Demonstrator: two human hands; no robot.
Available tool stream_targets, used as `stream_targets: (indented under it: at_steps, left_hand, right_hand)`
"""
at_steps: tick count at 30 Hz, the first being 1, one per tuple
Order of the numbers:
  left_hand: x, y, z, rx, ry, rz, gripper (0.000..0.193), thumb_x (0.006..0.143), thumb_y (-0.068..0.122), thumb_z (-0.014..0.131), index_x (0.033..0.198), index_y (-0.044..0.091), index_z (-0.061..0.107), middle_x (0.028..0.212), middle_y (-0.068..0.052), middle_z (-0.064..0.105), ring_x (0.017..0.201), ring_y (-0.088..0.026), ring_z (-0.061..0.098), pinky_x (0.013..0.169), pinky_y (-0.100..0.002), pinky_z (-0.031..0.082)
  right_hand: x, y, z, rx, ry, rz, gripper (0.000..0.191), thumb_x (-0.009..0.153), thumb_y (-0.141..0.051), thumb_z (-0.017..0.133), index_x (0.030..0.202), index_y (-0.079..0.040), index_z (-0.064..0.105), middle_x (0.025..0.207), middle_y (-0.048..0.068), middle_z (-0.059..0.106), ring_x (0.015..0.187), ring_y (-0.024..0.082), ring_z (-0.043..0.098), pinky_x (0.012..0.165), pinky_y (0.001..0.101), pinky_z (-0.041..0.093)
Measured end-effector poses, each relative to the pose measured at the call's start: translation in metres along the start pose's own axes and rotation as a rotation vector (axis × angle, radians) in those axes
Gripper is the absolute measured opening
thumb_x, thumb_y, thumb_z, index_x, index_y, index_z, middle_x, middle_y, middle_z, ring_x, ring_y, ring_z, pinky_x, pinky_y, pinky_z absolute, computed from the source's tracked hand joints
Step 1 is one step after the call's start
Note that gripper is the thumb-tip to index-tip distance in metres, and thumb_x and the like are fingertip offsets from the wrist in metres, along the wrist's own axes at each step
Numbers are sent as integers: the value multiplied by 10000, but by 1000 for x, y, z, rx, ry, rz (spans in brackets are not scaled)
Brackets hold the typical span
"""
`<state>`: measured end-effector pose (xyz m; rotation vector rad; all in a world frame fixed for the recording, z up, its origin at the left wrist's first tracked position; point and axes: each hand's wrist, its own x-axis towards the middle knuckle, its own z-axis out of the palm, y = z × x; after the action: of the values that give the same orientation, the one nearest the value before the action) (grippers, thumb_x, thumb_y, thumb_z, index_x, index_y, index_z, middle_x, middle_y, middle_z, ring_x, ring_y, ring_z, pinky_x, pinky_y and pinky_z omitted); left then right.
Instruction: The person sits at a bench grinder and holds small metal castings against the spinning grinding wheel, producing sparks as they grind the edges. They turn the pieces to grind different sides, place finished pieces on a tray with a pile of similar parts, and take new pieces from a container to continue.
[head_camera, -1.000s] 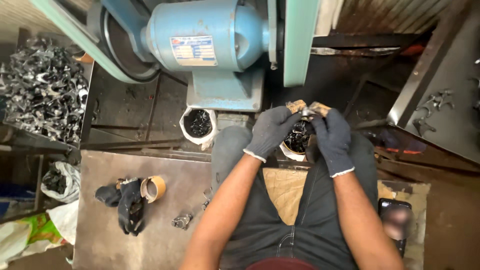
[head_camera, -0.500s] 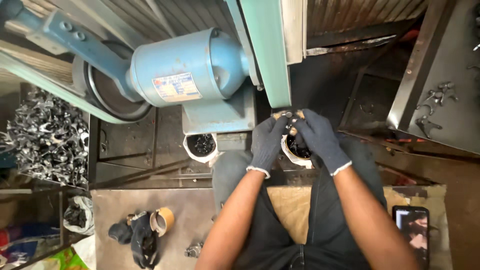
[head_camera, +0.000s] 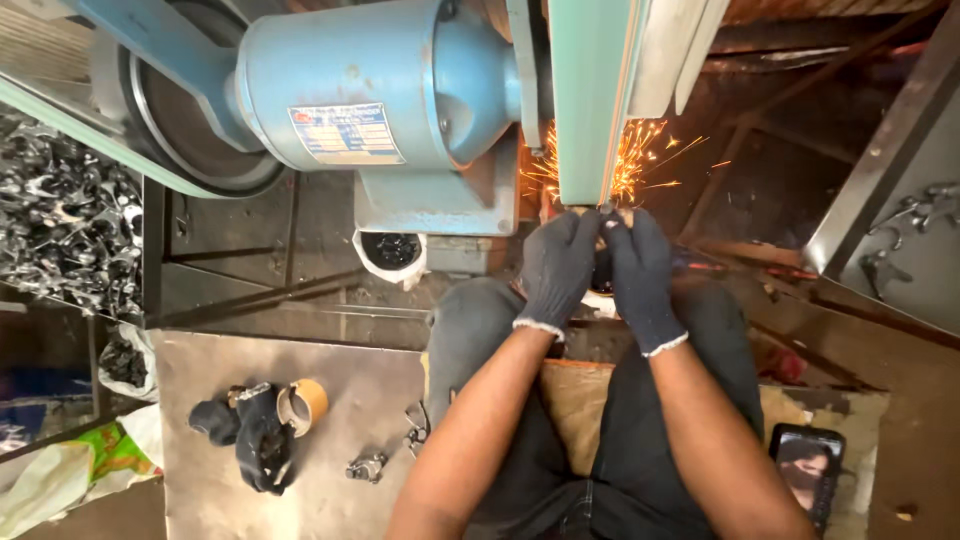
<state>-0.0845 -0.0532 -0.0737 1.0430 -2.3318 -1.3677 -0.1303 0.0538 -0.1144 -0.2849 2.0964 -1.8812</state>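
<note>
Head view: grinding is under way. Orange sparks (head_camera: 625, 160) fly at the lower edge of the green guard (head_camera: 590, 100), upper centre of frame. Left hand (head_camera: 556, 268) and right hand (head_camera: 640, 275), both gloved, are clenched together around a small workpiece (head_camera: 610, 213), mostly hidden between the fingertips and pressed up at the guard's edge. Heap of metal parts (head_camera: 60, 230) at far left; how many are finished cannot be told.

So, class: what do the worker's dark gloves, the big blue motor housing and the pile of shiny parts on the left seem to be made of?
Dark gloves: apparently knitted fabric, with ribbed white-edged cuffs. Big blue motor housing: probably painted metal, smooth and glossy. Pile of shiny parts: likely bare metal, with bright silvery reflections.
</note>
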Motion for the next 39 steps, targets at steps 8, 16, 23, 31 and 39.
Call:
stream_targets:
  at_steps: [8, 16, 23, 31, 39]
  left_hand:
    - [-11, 24, -24, -29, -184, -25, 351, 968, 370, 598, 1031, 56, 740, 948, -181, 757, 911, -351, 732, 782, -428, 526]
    - [-36, -6, -45, 177, -106, 402, 277, 903, 325, 704, 1076, 113, 746, 991, -166, 736, 925, -372, 709, 783, -451, 545]
    - [-39, -2, -46, 169, -84, 502, 230, 930, 282, 677, 1064, 101, 725, 960, -171, 728, 905, -369, 708, 798, -450, 555]
    - [-8, 6, -49, 191, -121, 37, 394, 975, 418, 579, 914, 57, 726, 840, -214, 714, 795, -411, 692, 686, -481, 499]
    - [4, -22, -25, 262, 24, 174, 388, 1018, 349, 565, 836, 25, 679, 814, -227, 674, 765, -429, 674, 682, -505, 503]
  right_hand:
    - [-6, 3, -18, -429, 97, -415, 241, 1044, -240, 643, 1081, -2, 656, 984, 204, 669, 897, 378, 651, 777, 442, 497]
    - [-44, -9, -21, -574, 32, -458, 324, 1011, -243, 735, 863, 18, 612, 806, 209, 583, 736, 379, 568, 667, 431, 459]
    - [-41, -48, -30, 191, -147, 133, 188, 994, -182, 632, 1063, -34, 725, 809, -37, 677, 654, 27, 586, 564, 225, 470]
    - [-9, -44, -13, 132, -240, 311, 194, 976, -205, 622, 1027, -25, 677, 782, 25, 666, 607, 98, 579, 538, 269, 473]
    - [18, -18, 5, -316, -209, -81, 245, 1040, -230, 625, 1077, 10, 655, 944, 141, 680, 863, 233, 614, 746, 357, 478]
